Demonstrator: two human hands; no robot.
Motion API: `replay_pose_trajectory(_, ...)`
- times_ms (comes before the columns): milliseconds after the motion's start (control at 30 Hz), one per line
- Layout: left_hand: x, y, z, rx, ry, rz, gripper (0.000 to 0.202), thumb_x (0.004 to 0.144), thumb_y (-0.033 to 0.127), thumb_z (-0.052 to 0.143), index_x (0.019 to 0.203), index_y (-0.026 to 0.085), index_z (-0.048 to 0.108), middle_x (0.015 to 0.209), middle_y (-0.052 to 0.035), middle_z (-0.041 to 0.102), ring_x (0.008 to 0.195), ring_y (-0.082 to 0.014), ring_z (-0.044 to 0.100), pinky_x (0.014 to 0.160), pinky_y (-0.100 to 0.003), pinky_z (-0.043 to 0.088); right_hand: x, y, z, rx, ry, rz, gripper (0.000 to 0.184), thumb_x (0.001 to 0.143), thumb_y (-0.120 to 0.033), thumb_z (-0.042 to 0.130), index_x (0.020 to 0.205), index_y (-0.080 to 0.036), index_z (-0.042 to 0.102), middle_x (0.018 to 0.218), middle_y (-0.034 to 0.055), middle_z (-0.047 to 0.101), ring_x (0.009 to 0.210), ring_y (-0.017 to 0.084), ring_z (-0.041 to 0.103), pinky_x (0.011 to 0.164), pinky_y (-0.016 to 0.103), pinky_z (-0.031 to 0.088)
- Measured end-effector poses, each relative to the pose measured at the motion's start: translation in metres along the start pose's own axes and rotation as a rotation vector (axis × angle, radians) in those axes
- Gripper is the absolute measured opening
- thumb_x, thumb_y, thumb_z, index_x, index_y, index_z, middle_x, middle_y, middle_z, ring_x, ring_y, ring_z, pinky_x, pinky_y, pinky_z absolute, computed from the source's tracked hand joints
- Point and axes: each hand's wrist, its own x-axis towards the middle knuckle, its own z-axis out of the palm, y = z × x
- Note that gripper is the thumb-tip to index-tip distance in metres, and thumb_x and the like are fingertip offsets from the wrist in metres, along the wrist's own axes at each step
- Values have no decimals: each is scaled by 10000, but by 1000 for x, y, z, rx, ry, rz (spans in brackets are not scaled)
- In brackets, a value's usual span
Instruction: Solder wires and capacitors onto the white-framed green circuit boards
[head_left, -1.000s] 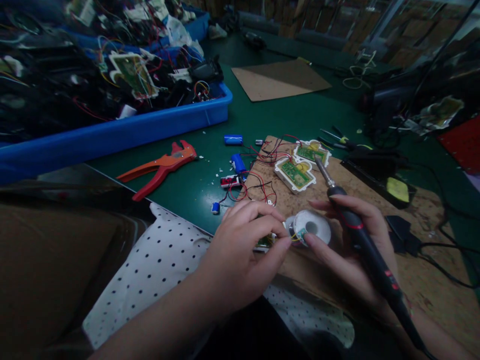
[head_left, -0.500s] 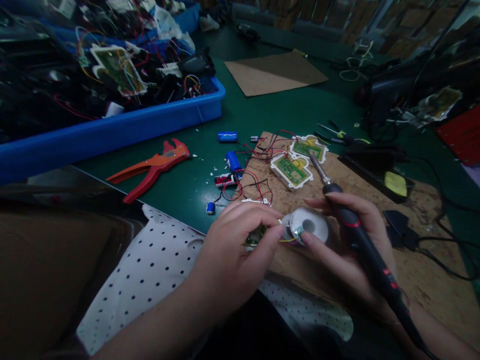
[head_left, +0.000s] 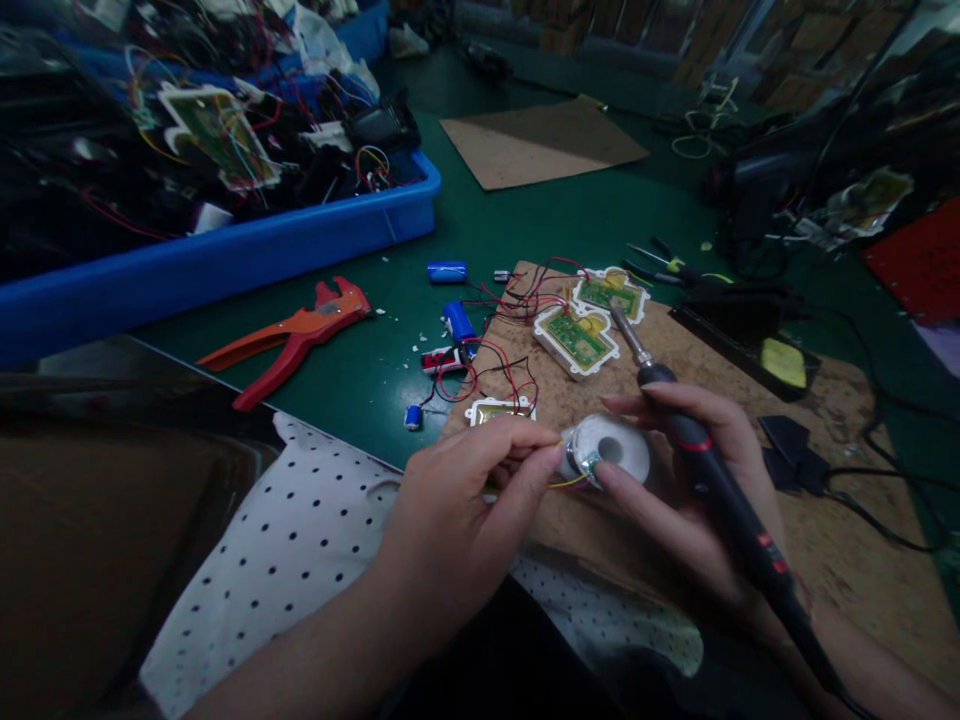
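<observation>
My left hand (head_left: 469,510) is closed in a pinch beside the solder spool (head_left: 631,455), its thumb and forefinger on a thin wire. A soldering iron (head_left: 697,450) lies across my right hand (head_left: 720,520), tip pointing up and away. That hand's thumb also presses a tiny green circuit board (head_left: 590,464) against the spool's near side. A yellow wire (head_left: 568,484) runs between the tiny board and my left hand. Partly hidden behind my left fingers is a white-framed circuit board (head_left: 499,409). Two more framed boards, a near one (head_left: 576,340) and a far one (head_left: 611,295), lie beyond the spool.
A brown work board (head_left: 840,510) lies on the green table (head_left: 525,225). Red-orange cutters (head_left: 300,335) and several blue batteries (head_left: 448,272) are to the left. A blue bin (head_left: 337,240) of wired parts stands behind. At right are an iron stand (head_left: 731,335) and yellow sponge (head_left: 784,362).
The whole view has shifted slightly, so everything appears a little further left. More of the framed board behind my left hand shows. Both hands keep nearly the same hold.
</observation>
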Motion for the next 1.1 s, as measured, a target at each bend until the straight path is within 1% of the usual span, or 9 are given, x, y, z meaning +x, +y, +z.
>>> replay_pose_trajectory(133, 0, -1, 2, 40, -17, 61, 82, 920, 177, 654, 917, 255, 678, 779, 87, 681, 678, -69, 601, 656, -228, 445, 0, 1, 1, 11, 4, -3, 646, 749, -154, 801, 1310, -309, 520, 1214, 34, 671, 1140, 226, 651, 1057, 434, 510)
replay_pose_trajectory(300, 2, -4, 6, -20, -21, 39, 103, 893, 156, 677, 916, 256, 676, 785, 89, 685, 697, -74, 609, 658, -228, 449, 0, 3, 1, 0, 12, -12, 659, 742, -159, 806, 1314, -311, 517, 1209, 37, 677, 1136, 231, 654, 1049, 447, 513)
replay_pose_trajectory(400, 3, -4, 7, -18, -25, 29, 88, 890, 170, 679, 888, 258, 680, 772, 81, 678, 706, -93, 604, 682, -259, 447, 0, 3, 1, 10, 11, -1, 660, 746, -159, 802, 1320, -313, 513, 1224, 45, 671, 1140, 241, 660, 1044, 461, 518)
replay_pose_trajectory(500, 4, -3, 6, -2, 3, 42, 77, 872, 176, 687, 832, 243, 690, 811, 35, 657, 814, -139, 608, 766, -308, 456, 1, 3, 1, -5, 19, 5, 665, 746, -161, 804, 1323, -317, 513, 1224, 45, 667, 1139, 241, 662, 1044, 460, 522)
replay_pose_trajectory(633, 7, 0, 7, 13, 24, 73, 82, 847, 166, 690, 815, 238, 709, 1046, -18, 647, 1033, -189, 602, 916, -374, 451, 2, 2, 1, -24, 30, -6, 669, 736, -169, 813, 1318, -312, 516, 1218, 46, 665, 1147, 242, 660, 1039, 448, 530)
replay_pose_trajectory(700, 9, 0, 7, -1, -8, 116, 91, 849, 151, 681, 805, 231, 686, 1067, -1, 682, 1047, -183, 611, 955, -389, 437, 2, 2, 0, -30, 32, -7, 670, 734, -168, 813, 1318, -310, 516, 1223, 48, 662, 1148, 242, 659, 1038, 445, 531)
replay_pose_trajectory(800, 10, 0, 8, -35, -62, 159, 110, 864, 131, 652, 812, 227, 642, 994, 41, 735, 1018, -169, 630, 976, -398, 430, 1, 2, -1, -36, 31, -4, 669, 742, -159, 806, 1322, -317, 513, 1234, 49, 657, 1158, 243, 653, 1035, 448, 533)
replay_pose_trajectory(933, 9, 0, 9, -9, -94, 153, 113, 882, 135, 625, 828, 233, 612, 1028, 66, 748, 1068, -176, 621, 1012, -430, 400, -1, 2, -1, -30, 35, 1, 685, 739, -158, 810, 1331, -323, 508, 1238, 52, 654, 1159, 253, 653, 1033, 466, 533)
replay_pose_trajectory(1100, 9, 0, 8, 43, -111, 167, 110, 898, 141, 607, 844, 236, 594, 1043, 75, 748, 1074, -170, 620, 999, -426, 391, -1, 3, 0, -27, 48, -8, 688, 726, -186, 822, 1326, -328, 515, 1232, 51, 662, 1151, 268, 652, 1048, 509, 521)
